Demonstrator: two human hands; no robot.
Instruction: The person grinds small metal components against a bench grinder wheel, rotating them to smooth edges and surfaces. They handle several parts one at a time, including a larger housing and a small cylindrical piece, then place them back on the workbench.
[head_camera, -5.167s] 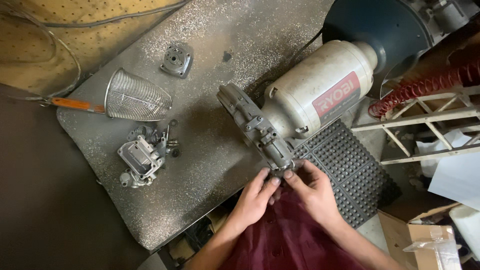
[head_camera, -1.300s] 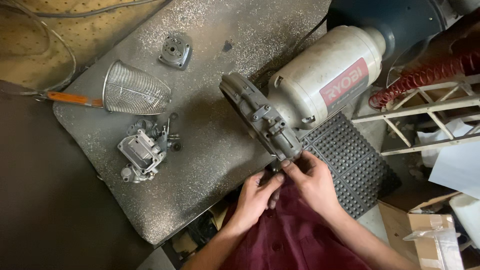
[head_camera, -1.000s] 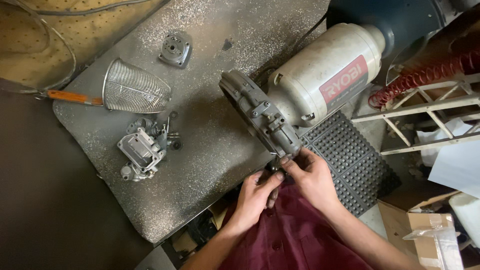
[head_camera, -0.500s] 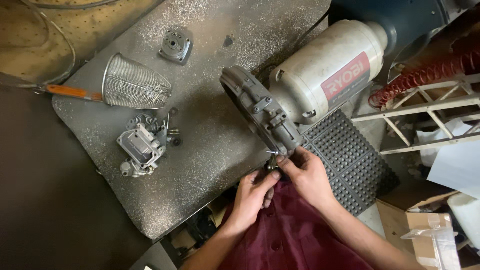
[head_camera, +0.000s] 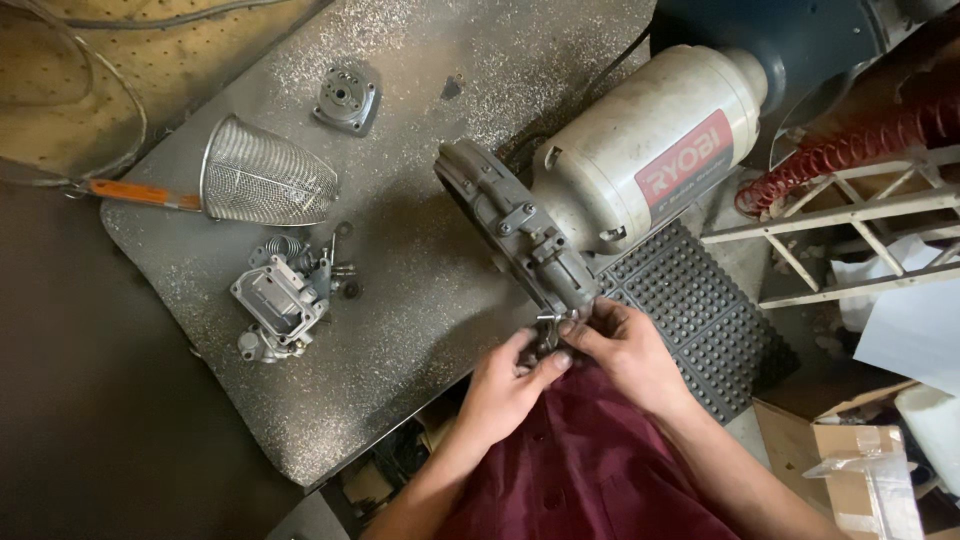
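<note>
Hands: left (head_camera: 505, 385) and right (head_camera: 625, 345) both pinched a small metal part (head_camera: 547, 330) | part at frame centre, touching grinder (head_camera: 600, 190) housing's lower end | carburetor (head_camera: 280, 300) lay left on surface (head_camera: 420, 270)

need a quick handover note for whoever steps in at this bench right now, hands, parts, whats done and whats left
Left hand: fingertips pinch a small metal part at the near end of the grey guard housing.
Right hand: fingers on the same small part from the other side.
The housing sits on the front of the white bench motor, over the edge of the black rubber mat.
On the metal worktop: a carburettor body with loose springs and screws beside it, a wire mesh strainer, a square flanged cover.
Done: carburettor looks taken apart.
Left: the small part is in hand at the housing; I cannot tell whether it is seated.
</note>
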